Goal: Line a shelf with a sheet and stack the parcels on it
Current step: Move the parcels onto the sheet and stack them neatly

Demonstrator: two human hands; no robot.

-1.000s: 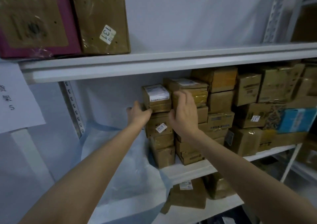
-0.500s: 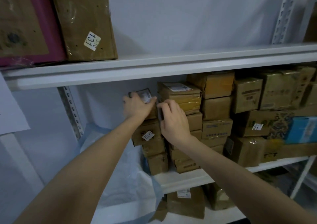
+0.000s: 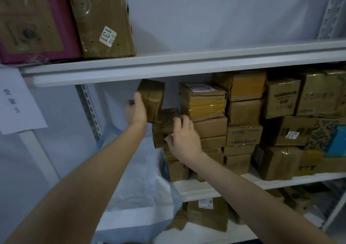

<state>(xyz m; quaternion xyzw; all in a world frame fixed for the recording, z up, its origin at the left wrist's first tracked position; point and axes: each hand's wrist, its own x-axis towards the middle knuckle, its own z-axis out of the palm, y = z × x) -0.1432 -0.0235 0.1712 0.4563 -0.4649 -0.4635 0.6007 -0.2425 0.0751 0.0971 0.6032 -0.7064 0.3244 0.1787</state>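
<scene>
My left hand (image 3: pixel 135 111) grips the small taped parcel (image 3: pixel 152 97), tilted at eleven o'clock of the stack (image 3: pixel 162 137) which my right hand (image 3: pixel 182 134) holds with curled fingers, the sheet (image 3: pixel 134 172) at seven o'clock; it seems light, stiff, tape-slippery, so I would hold opposite sides.

Bare left forearm (image 3: pixel 104 169), bare right forearm (image 3: pixel 243 189)
</scene>
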